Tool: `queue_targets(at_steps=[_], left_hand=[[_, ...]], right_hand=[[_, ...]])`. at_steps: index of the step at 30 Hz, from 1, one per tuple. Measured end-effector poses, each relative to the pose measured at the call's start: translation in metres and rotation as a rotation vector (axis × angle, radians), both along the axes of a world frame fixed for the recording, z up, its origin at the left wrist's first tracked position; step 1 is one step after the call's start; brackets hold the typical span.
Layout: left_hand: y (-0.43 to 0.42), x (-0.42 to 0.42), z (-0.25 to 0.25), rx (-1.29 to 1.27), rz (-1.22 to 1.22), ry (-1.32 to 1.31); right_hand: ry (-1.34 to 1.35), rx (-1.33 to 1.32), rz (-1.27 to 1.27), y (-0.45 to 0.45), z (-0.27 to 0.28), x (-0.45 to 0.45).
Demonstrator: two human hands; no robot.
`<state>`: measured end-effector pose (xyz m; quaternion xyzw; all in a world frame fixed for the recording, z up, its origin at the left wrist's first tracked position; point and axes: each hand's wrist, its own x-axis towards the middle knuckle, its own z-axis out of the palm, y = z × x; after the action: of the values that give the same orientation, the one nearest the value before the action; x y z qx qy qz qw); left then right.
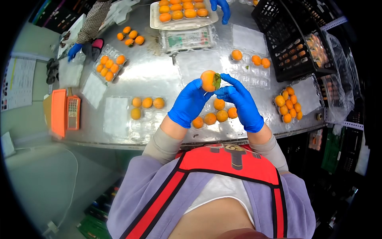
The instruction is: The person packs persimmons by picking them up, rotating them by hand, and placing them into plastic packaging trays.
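Note:
An orange persimmon-like fruit with green leaves is held up over the metal table. My left hand, in a blue glove, is closed round its left and lower side. My right hand, also gloved in blue, has its fingers bent at the leaves on the fruit's right side; whether they pinch them is too small to tell. Below my hands, several fruits sit in a clear tray. Another clear tray to the left holds several more fruits along its top and left side.
A black crate stands at the upper right. Trays of fruit lie at the right, upper left and top. An orange scale is at the left edge. Co-workers' blue-gloved hands show at upper left and top.

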<state>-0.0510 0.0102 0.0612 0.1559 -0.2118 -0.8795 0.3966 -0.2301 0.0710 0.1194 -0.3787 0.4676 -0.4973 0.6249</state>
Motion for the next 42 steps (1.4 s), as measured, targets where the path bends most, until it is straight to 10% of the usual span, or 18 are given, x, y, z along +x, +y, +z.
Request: queue_targets(at_steps=[10, 16, 19, 29, 42], left_hand=[[0.001, -0.002, 0.016, -0.004, 0.066, -0.108], [-0.001, 0.002, 0.036, -1.102, 0.444, -0.817], [-0.001, 0.002, 0.039, -1.220, 0.438, -0.879], [0.005, -0.006, 0.040, -0.423, 0.035, -0.306], [0.004, -0.007, 0.048, -0.472, 0.033, -0.317]], right_hand=[[0.193, -0.192, -0.122, -0.004, 0.003, 0.005], [-0.171, 0.058, 0.022, -0.005, 0.012, 0.006], [-0.012, -0.037, 0.040, -0.006, 0.017, 0.007], [0.454, -0.671, -0.151, -0.005, 0.007, 0.006], [0.797, -0.788, -0.134, -0.005, 0.007, 0.000]])
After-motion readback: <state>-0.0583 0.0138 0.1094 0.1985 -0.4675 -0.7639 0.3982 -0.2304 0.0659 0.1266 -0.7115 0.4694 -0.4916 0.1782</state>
